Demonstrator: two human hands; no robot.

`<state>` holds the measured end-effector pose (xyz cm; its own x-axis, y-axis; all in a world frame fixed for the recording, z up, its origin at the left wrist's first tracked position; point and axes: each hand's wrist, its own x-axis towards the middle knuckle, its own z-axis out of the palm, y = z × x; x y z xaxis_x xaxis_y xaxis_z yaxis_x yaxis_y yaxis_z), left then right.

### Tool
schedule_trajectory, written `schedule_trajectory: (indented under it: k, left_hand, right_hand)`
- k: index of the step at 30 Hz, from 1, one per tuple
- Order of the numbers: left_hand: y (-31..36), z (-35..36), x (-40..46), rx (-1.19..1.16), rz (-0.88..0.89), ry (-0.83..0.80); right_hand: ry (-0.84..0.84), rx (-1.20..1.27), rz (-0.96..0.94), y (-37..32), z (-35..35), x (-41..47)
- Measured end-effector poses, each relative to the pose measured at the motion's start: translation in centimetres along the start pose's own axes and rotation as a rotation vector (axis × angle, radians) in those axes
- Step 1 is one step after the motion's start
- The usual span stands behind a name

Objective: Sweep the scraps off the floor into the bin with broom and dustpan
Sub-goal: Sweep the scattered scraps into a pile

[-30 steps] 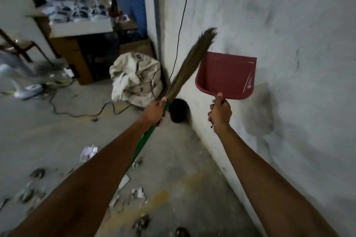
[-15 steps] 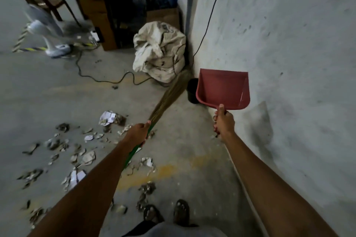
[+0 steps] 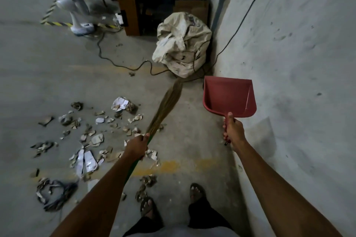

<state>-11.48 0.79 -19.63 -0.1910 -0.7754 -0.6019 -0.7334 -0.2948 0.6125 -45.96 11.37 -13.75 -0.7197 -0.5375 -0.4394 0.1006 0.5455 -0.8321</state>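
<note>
My left hand [image 3: 137, 145] grips a grass broom [image 3: 167, 106] where the straw meets its green handle; the bristles point away from me, their tip near the floor. My right hand [image 3: 233, 131] holds a red dustpan [image 3: 229, 96] by its handle, raised near the wall with its open mouth facing away. Torn paper and cardboard scraps [image 3: 90, 136] are scattered over the concrete floor left of the broom and around my feet. A small dark bin seen earlier by the wall is hidden behind the dustpan.
A crumpled white sack [image 3: 183, 44] stands in the corner ahead, with a black cable [image 3: 123, 66] across the floor to it. A white fan [image 3: 76, 11], a chair and a wooden desk [image 3: 133, 5] are farther back. The wall [image 3: 289, 63] runs close on my right.
My view has tilted down to the floor and my feet. The broom has swung down from pointing up to lying low over the floor. The dustpan has come lower too.
</note>
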Motion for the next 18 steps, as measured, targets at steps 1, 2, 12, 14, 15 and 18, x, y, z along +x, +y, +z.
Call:
schedule_trajectory:
  k: [1, 2, 12, 14, 15, 18]
  left_hand:
    - [0.3, 0.3, 0.1, -0.001, -0.002, 0.009]
    - [0.7, 0.6, 0.2, -0.006, -0.006, 0.022]
    - [2.9, 9.3, 4.8, -0.121, -0.189, 0.217]
    - [2.4, 11.8, 6.3, -0.132, -0.227, 0.226]
    - [2.3, 13.6, 7.4, -0.135, -0.239, 0.228]
    - [1.4, 18.3, 10.4, -0.149, -0.253, 0.239]
  right_hand:
    - [-0.021, -0.010, 0.004, 0.0, 0.4, 0.8]
    - [-0.046, -0.017, 0.006, 0.0, 0.8, 1.7]
    - [-0.340, -0.121, -0.023, 2.0, 4.0, 15.3]
    - [-0.373, -0.127, -0.033, 3.2, 4.6, 17.6]
    - [-0.383, -0.140, -0.048, 3.9, 4.7, 19.2]
    - [-0.403, -0.216, -0.083, 6.6, 6.2, 23.2]
